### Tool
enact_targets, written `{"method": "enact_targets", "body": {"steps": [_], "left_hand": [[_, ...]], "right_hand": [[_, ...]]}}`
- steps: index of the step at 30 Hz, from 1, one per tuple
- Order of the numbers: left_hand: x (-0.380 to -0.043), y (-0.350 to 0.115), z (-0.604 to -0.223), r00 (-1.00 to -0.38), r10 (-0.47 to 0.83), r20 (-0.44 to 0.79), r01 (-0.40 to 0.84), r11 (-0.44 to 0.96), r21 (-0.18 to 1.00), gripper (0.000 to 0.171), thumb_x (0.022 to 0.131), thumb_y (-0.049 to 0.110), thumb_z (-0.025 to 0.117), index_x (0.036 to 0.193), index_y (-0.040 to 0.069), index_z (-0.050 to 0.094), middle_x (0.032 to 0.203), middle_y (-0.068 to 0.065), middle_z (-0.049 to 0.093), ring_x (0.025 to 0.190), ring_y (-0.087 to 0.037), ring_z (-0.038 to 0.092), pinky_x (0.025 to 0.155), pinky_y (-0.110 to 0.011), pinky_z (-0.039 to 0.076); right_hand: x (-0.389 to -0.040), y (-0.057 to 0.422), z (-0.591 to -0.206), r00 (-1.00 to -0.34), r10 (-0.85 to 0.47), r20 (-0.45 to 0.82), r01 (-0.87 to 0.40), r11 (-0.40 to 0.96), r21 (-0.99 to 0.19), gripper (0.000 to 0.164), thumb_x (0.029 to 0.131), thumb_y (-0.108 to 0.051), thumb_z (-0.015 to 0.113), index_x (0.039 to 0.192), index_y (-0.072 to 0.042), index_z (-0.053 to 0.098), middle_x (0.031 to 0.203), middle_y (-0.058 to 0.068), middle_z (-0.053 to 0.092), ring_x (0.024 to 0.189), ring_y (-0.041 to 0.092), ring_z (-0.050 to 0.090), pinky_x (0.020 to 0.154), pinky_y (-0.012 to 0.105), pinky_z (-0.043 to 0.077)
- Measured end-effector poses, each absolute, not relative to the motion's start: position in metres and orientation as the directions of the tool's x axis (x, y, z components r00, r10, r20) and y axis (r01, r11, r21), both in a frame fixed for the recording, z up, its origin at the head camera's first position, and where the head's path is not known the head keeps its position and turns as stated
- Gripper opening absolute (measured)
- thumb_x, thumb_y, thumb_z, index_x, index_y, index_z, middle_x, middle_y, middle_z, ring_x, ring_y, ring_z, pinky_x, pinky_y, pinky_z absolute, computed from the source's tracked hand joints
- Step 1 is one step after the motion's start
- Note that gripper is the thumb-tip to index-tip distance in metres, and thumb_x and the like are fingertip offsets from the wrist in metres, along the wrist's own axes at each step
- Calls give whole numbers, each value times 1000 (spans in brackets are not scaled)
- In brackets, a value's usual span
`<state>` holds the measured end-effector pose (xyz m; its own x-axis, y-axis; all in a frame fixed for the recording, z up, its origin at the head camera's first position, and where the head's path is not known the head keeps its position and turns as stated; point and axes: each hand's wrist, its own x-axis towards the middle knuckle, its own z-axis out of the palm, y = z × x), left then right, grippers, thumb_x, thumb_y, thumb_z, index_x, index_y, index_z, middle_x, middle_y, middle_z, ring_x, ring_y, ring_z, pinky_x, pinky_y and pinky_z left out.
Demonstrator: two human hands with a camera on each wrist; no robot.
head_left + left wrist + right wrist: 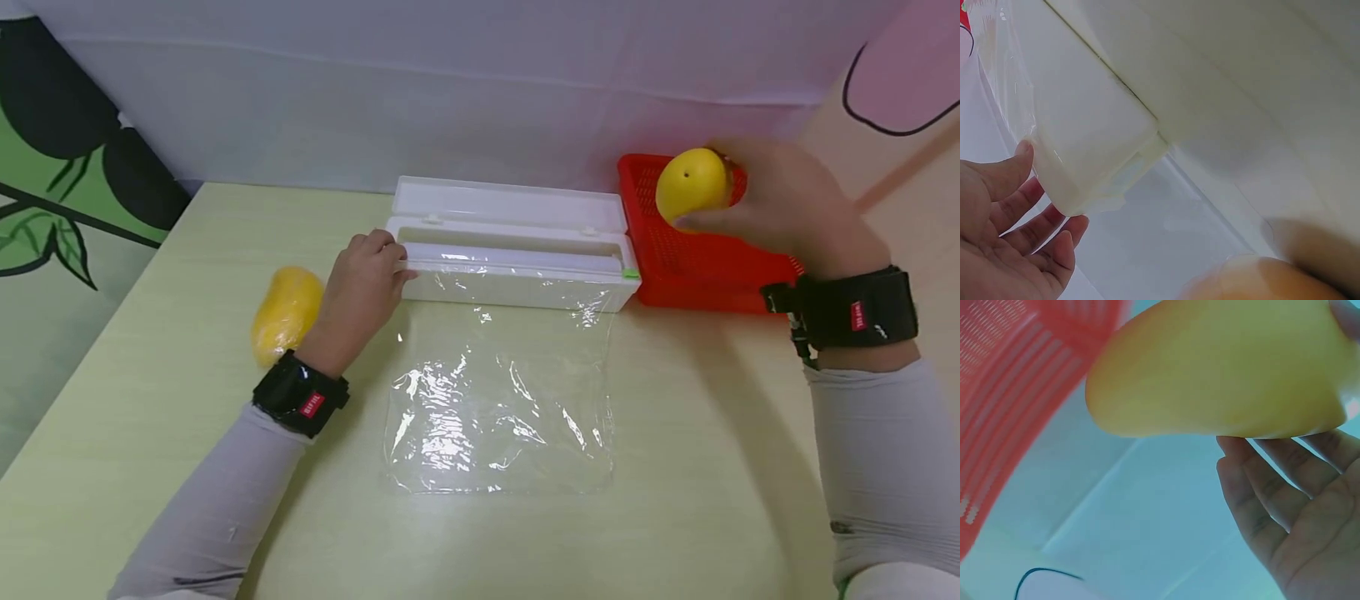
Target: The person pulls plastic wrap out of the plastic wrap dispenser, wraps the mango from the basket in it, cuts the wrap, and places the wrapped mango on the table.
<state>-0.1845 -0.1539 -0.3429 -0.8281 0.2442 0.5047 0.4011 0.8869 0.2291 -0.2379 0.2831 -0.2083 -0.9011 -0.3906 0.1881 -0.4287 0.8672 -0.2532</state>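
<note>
right hand [787, 200] grasps mango [692, 185] near red basket [690, 275] at two o'clock, left hand [363, 282] pinches cling-film dispenser [510, 225] at its nine-o'clock end

Blocked right of the white box [517, 227] by the red basket [697, 292], left by the left hand [365, 279] and wrapped yellow fruit [285, 308]; passable over the counter [495, 542] in front, above the clear film [517, 408].
</note>
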Motion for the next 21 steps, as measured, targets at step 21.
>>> {"method": "enact_targets", "body": {"steps": [21], "left_hand": [[-186, -152, -341, -817, 258, 516, 422, 877, 230, 27, 86, 11, 78, 98, -11, 68, 98, -20, 62, 86, -38, 56, 79, -44, 50]], "right_hand": [[-160, 213, -236, -749, -589, 302, -656, 721, -223, 77, 71, -36, 90, 135, -11, 57, 122, 7, 64, 108, 26, 58, 83, 51, 54]]}}
